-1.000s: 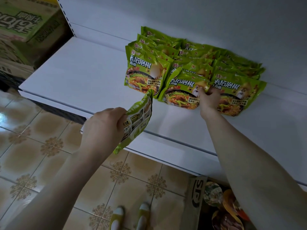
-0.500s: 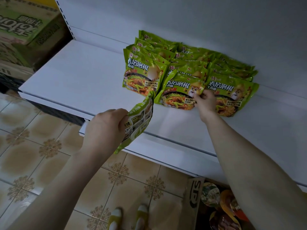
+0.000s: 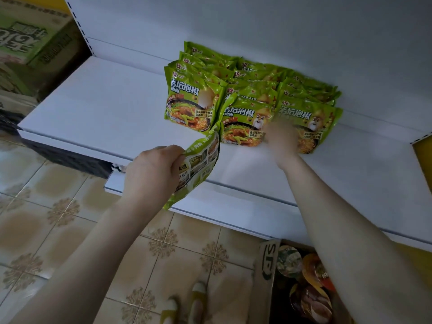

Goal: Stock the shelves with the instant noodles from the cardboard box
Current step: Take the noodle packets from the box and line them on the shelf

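I'm at the white shelf (image 3: 98,108). White back panel (image 3: 257,24) behind it, slotted upright (image 3: 78,24) at its left rear corner. A second white ledge (image 3: 233,206) sticks out just below its front edge. Left of the shelf: stacked green-printed cartons (image 3: 28,50). Under its left end, something dark (image 3: 70,157), can't tell what. Below it, glossy beige floor tiles (image 3: 58,218) with brown floral corners. Yellow surface (image 3: 424,160) past its right end. Light is dim and soft.

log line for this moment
left hand: grips noodle packet | right hand: blurred, at front packets | shelf: partly stocked
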`<control>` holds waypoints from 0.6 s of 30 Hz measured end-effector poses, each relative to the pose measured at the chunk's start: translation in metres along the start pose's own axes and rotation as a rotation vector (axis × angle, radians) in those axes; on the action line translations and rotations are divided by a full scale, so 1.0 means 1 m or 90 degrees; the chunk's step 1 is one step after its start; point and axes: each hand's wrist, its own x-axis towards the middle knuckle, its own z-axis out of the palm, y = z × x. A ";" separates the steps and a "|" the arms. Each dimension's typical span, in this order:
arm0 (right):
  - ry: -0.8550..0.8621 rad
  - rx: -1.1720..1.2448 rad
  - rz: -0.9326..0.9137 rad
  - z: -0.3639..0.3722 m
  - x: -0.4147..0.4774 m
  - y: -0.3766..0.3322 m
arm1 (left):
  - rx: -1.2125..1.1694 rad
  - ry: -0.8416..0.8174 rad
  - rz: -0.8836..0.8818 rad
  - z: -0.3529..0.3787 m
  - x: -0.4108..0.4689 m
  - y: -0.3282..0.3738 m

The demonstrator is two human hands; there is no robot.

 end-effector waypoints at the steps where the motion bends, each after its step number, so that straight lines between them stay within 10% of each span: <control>1: -0.034 0.014 0.017 -0.004 -0.009 -0.006 | -0.008 -0.001 0.016 -0.001 -0.001 0.002; 9: -0.281 -0.012 0.131 -0.019 -0.095 -0.040 | -0.060 -0.029 0.083 0.004 -0.024 0.034; 18: -0.175 -0.027 0.069 -0.035 -0.129 -0.015 | -0.214 -0.102 0.189 0.026 -0.062 0.071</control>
